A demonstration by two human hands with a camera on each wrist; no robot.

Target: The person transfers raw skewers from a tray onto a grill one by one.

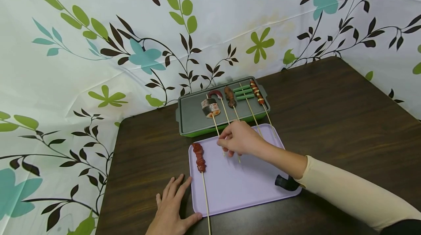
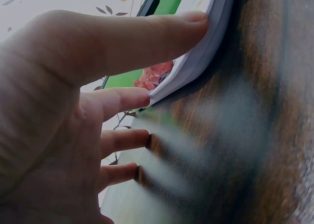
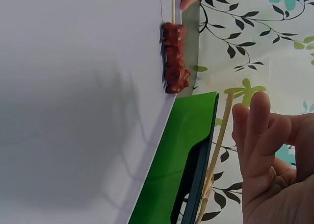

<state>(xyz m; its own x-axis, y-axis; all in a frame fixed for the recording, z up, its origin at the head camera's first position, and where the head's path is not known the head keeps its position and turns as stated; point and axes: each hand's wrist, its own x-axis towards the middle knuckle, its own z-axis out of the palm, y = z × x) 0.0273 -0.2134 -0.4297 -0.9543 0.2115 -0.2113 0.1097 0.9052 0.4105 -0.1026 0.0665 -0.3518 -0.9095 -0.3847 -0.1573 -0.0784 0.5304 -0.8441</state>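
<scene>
My right hand (image 1: 241, 138) is above the far edge of the lilac tray (image 1: 236, 184). Its thumb and forefinger pinch the bare stick of a skewer with a seaweed-wrapped roll (image 1: 210, 107), which lies on the toy grill (image 1: 190, 118). The right wrist view shows curled fingers (image 3: 260, 106) beside a stick; the pinch itself is hidden there. Spread out on the table, my left hand (image 1: 171, 207) has its thumb on the tray's near-left edge. Beside it, a red meat skewer (image 1: 199, 157) lies along the tray's left side, its stick overhanging the near edge.
Several other skewers share the grill: a dark red curled piece (image 1: 215, 94), brown meat (image 1: 230, 97), green pieces (image 1: 243, 92) and a red-and-white one (image 1: 256, 91). Their sticks point toward the tray. A leaf-patterned cloth (image 1: 204, 19) hangs behind the dark wooden table (image 1: 329, 118).
</scene>
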